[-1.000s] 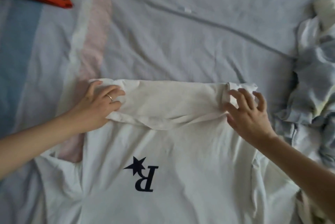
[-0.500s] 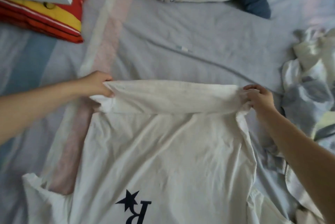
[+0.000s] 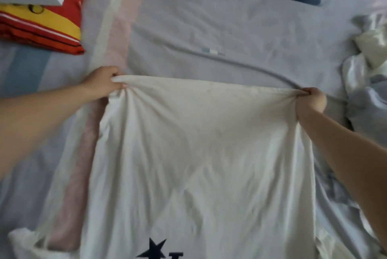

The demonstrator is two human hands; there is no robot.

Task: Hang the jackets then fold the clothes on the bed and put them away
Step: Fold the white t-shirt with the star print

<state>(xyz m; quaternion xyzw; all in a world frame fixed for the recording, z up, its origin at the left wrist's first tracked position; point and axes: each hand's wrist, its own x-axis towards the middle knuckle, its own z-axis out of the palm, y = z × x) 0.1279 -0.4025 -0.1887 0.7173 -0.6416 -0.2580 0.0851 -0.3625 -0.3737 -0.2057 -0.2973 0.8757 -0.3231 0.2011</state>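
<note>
At mid-left of the frame the left grip (image 3: 102, 82) pinches one corner of the white T-shirt (image 3: 201, 154), which is stretched across the centre over the bed (image 3: 209, 24). At mid-right the right grip (image 3: 312, 100) clutches the other corner. An uneven pull could skew the fold, or the shirt could drag in the loose clothes (image 3: 368, 95) at the right edge.

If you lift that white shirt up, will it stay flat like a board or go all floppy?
Probably floppy: the white shirt sags and wrinkles between the left hand and right hand gripping its corners. It likely feels light, since two pinches hold it taut.
</note>
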